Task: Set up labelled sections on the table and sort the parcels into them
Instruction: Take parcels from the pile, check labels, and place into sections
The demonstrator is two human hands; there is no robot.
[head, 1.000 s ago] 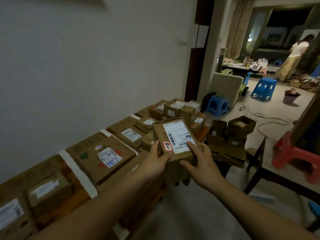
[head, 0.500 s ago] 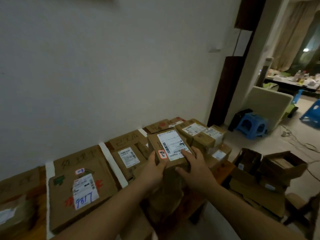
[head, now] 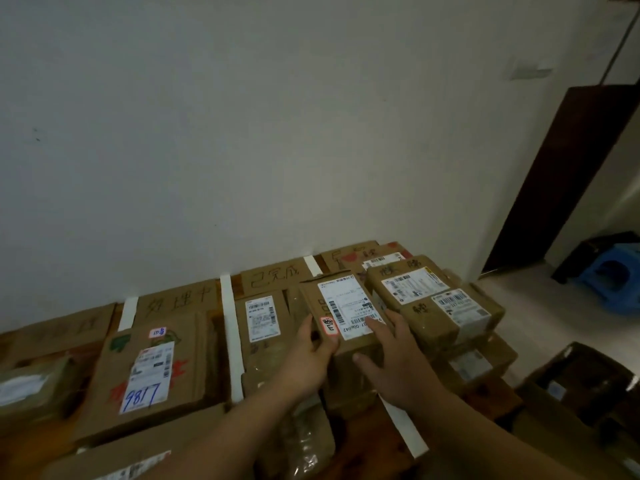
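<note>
While left hand (head: 308, 355) and right hand (head: 398, 362) clamp the parcel (head: 346, 315) (label (head: 341, 299) up), stacked parcels (head: 433, 306) stand just right of it.

We observed a wooden table (head: 493, 398) against the wall (head: 277, 133), divided into sections by white tape strips (head: 230, 341). Handwritten cardboard labels (head: 176, 301) lay along its rear edge; parcels (head: 261, 318) lay within the sections, including a flat box marked 9817 (head: 149, 372).

Labelled parcel (head: 347, 308) gripped between left hand (head: 304, 355) and right hand (head: 398, 362).
</note>
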